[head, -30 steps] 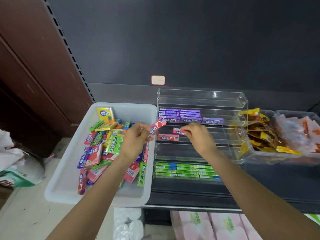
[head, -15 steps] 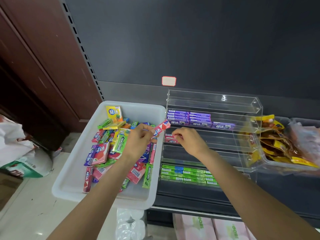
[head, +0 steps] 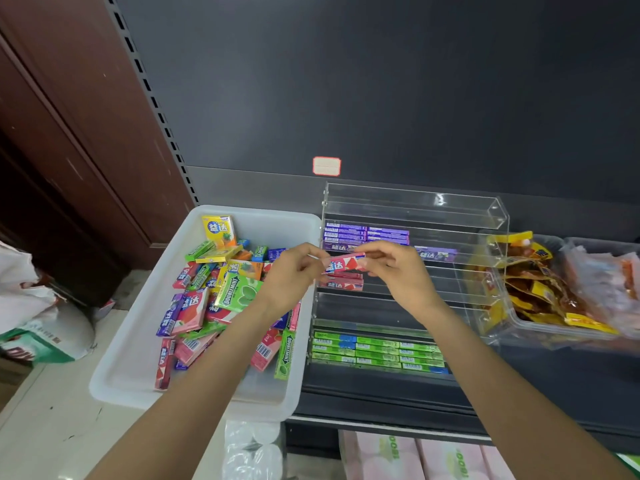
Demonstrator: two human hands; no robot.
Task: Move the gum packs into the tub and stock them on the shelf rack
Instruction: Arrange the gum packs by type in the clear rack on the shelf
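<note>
Tub (head: 138, 344) at your 9 o'clock, heaped with gum packs (head: 221, 299). Your left hand (head: 289, 280) and right hand (head: 398, 271) each pinch an end of one pink pack (head: 343, 263), held before the rack (head: 412, 258) at 12 o'clock. Purple packs (head: 367, 233) fill its farther tier.

Both forearms are bare all the way up to where they leave view, with no sleeve edge showing. The left hand (head: 292, 277) and right hand (head: 398, 271) carry nothing on wrist or finger, and the nails look short and plain.
</note>
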